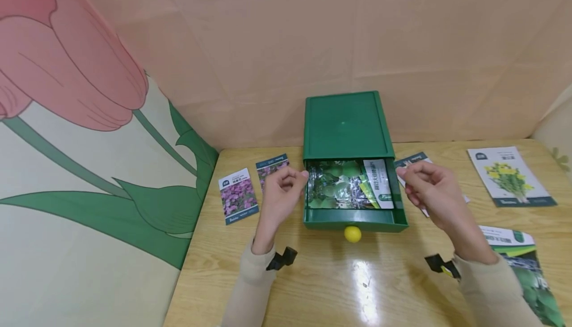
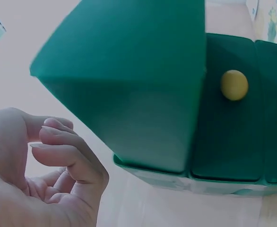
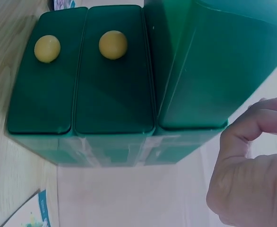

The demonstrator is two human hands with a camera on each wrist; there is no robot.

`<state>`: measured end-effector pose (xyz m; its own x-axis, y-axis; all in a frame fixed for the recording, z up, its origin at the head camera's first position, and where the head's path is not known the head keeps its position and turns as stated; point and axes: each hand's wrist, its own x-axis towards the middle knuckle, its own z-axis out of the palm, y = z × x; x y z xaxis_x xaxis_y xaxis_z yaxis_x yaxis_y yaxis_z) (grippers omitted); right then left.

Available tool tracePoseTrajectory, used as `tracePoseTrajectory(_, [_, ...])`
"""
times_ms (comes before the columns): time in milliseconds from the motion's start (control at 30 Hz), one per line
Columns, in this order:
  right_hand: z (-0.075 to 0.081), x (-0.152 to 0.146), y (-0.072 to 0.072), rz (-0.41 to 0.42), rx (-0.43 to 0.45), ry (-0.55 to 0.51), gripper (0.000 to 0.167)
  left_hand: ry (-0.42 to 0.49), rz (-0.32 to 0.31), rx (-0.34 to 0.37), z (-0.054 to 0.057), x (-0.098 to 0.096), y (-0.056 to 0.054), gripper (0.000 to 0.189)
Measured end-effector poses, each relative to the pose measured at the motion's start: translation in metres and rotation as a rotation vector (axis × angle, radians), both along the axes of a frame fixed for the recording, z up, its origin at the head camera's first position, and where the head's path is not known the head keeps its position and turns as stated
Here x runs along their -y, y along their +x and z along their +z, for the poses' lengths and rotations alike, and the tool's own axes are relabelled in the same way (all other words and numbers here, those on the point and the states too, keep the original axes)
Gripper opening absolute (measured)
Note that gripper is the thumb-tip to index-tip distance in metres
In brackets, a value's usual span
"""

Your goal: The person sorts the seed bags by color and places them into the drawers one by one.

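Observation:
A green drawer cabinet (image 1: pixel 346 123) stands against the back cloth, with its top drawer (image 1: pixel 348 218) pulled out. Inside the drawer lies a glossy seed packet (image 1: pixel 337 185) picturing green leaves or fruit. Beside the drawer's left wall is my left hand (image 1: pixel 282 188), its fingers loosely curled around nothing; the left wrist view shows a gap between the hand and the drawer. My right hand (image 1: pixel 431 188) hovers by the right wall, thumb and fingers bent, nothing visible in them. Two lower drawers with yellow round knobs (image 3: pixel 113 45) appear closed in the wrist views.
Two purple-flower packets (image 1: pixel 239 195) lie left of the cabinet. Partly under my right hand is another packet (image 1: pixel 411 158). A yellow-flower packet (image 1: pixel 511 175) lies farther right, and a large green one (image 1: pixel 529 277) sits partly behind my right sleeve.

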<state>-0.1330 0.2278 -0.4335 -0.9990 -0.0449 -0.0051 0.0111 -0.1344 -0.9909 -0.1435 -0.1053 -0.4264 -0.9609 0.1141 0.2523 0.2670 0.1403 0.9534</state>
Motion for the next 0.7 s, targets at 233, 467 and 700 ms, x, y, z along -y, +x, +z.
tracePoseTrajectory(233, [-0.007, -0.022, 0.007, -0.039, -0.022, -0.036, 0.009, 0.001, -0.027, -0.057, 0.01, -0.006, 0.018, 0.024])
tracePoseTrajectory(467, [-0.018, -0.057, 0.019, -0.132, 0.008, -0.011, 0.006, 0.03, -0.1, -0.062, 0.017, -0.016, 0.041, 0.018])
tracePoseTrajectory(700, [-0.023, -0.085, 0.027, -0.169, 0.043, -0.017, 0.008, 0.059, -0.174, -0.029, 0.021, -0.029, 0.063, 0.013])
